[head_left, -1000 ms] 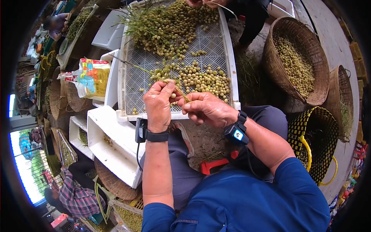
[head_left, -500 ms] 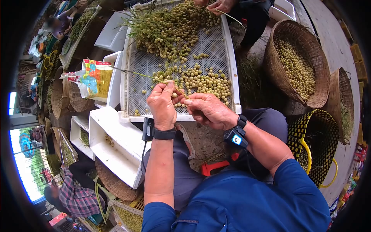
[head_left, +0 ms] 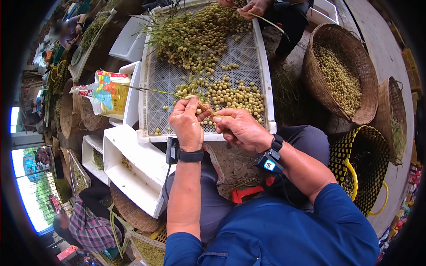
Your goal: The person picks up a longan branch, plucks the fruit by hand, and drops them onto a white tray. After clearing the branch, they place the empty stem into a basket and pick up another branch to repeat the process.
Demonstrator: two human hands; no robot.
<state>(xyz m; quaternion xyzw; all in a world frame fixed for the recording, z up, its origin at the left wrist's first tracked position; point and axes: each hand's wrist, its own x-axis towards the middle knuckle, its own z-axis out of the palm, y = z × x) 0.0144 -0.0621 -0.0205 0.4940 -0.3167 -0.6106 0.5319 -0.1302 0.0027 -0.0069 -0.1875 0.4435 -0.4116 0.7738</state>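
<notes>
My left hand [head_left: 187, 125] is closed round a thin green fruit stem [head_left: 163, 92], which runs out to the left across the tray's edge. Beside it, my right hand [head_left: 245, 127] pinches the near end of the same stem between thumb and bent fingers. Both hands hang over the near part of a white perforated tray [head_left: 244, 53]. Just beyond them lie loose round tan fruits [head_left: 239, 98], which look like longans. Farther back, a heap of fruit still on green stems [head_left: 191, 42] covers the tray.
A woven basket of fruit [head_left: 339, 82] stands at the right, near a black-and-yellow basket [head_left: 368, 164]. White foam boxes [head_left: 133, 164] and a printed bag [head_left: 113, 93] sit at the left. Another person's hand [head_left: 255, 8] holds a stem at the tray's far end.
My hands stay nearly in place, both still on the stem. My right wrist has turned slightly. The other person's hand at the far end has shifted a little.
</notes>
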